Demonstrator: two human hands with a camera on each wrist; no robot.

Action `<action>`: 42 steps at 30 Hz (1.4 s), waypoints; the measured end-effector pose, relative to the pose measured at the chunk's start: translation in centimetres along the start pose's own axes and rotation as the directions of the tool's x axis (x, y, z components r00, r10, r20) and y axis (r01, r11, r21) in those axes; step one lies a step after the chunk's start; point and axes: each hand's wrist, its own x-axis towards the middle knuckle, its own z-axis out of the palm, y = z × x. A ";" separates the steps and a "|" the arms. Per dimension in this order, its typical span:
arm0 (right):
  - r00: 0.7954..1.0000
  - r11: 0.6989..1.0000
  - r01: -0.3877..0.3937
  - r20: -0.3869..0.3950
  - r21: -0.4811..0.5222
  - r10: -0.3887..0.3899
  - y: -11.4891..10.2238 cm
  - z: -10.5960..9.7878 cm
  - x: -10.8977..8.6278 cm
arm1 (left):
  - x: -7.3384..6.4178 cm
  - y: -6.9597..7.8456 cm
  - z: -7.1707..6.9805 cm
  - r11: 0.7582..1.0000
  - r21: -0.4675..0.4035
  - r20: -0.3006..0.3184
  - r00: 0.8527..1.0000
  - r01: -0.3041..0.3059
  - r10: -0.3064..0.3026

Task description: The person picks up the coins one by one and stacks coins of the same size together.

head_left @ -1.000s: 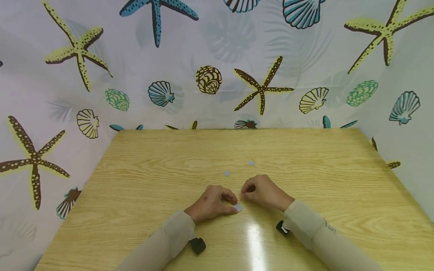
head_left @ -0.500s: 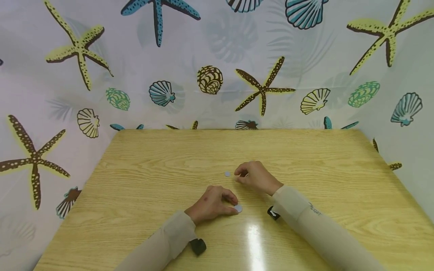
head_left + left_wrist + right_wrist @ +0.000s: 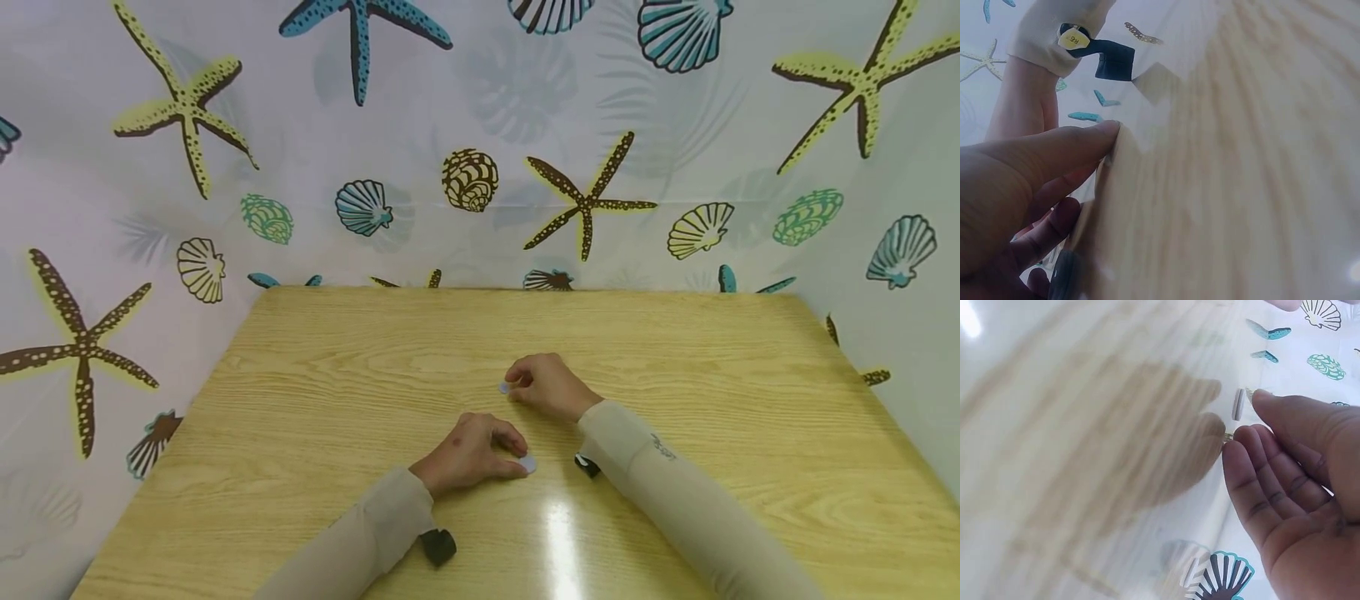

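A pale grey round disc (image 3: pixel 528 463) lies flat at the fingertips of my left hand (image 3: pixel 474 450), pinched between thumb and forefinger low over the table. In the left wrist view the thumb (image 3: pixel 1079 145) covers most of it. Farther up the table, a smaller grey disc (image 3: pixel 503 387) sits just left of the fingertips of my right hand (image 3: pixel 547 385). The right wrist view shows this disc (image 3: pixel 1238 404) on its edge-on side beside the thumb, with finger and thumb spread around it. Another pale disc (image 3: pixel 1192 572) shows lower in that view; the right hand hides it from the head view.
The wood-grain table (image 3: pixel 337 350) stretches out on both sides of the hands. Behind it and along the sides hangs a white cloth (image 3: pixel 420 125) printed with starfish and shells. A bright glare (image 3: pixel 561 542) falls near the front.
My right hand has moved away from beside the left hand, up and leftward to the smaller disc, passing in front of the farther one. The left hand stays in place with its disc.
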 end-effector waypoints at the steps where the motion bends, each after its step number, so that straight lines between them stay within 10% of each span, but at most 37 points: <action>1: 1.000 1.000 0.003 0.002 0.000 -0.003 0.0 0.0 0.1 | 0.0 0.0 0.0 1.000 -0.001 -0.001 1.000 -0.001 0.001; 42: 0.996 0.996 -0.029 0.087 0.085 0.022 1.1 0.0 -0.1 | 0.0 0.1 0.1 1.000 0.028 0.004 1.000 -0.004 0.004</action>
